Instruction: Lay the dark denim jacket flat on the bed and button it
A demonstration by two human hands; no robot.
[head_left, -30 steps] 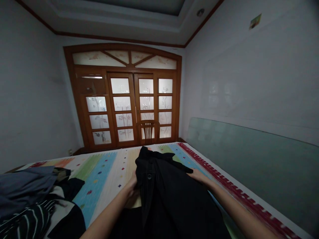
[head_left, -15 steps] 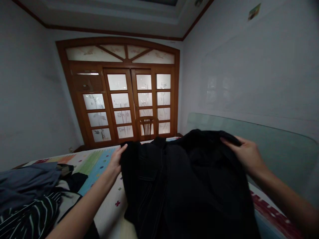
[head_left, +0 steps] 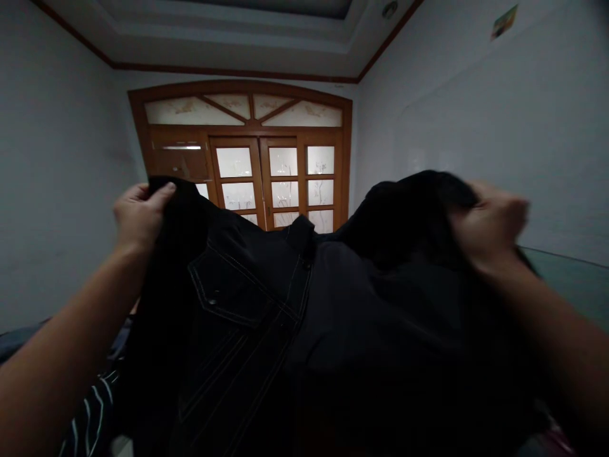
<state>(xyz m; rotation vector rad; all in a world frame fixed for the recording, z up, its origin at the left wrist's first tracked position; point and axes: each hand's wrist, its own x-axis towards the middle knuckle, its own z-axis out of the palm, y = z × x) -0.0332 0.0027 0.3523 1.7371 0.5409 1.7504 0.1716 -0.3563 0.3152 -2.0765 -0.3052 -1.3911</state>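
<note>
A black jacket (head_left: 247,285) with pale stitching, a collar and a buttoned chest-pocket flap is spread wide in front of me and fills the lower middle of the view. My left hand (head_left: 141,212) is closed on its left shoulder area, thumb on top. On the other side my right hand (head_left: 490,222) grips the jacket's right shoulder area; this hand is a little blurred. Between the two hands the cloth sags at the collar. The lower part of the jacket is too dark to make out.
Partly hidden behind my left arm lies a pile of clothes with a black-and-white striped garment (head_left: 92,412). Wooden doors (head_left: 259,184) with glass panes stand at the back. A pale green headboard (head_left: 566,279) runs along the right wall (head_left: 476,127).
Both hands have risen and moved apart, stretching the jacket wider and higher. It now covers the chair and most of the bed. The view has tilted up slightly.
</note>
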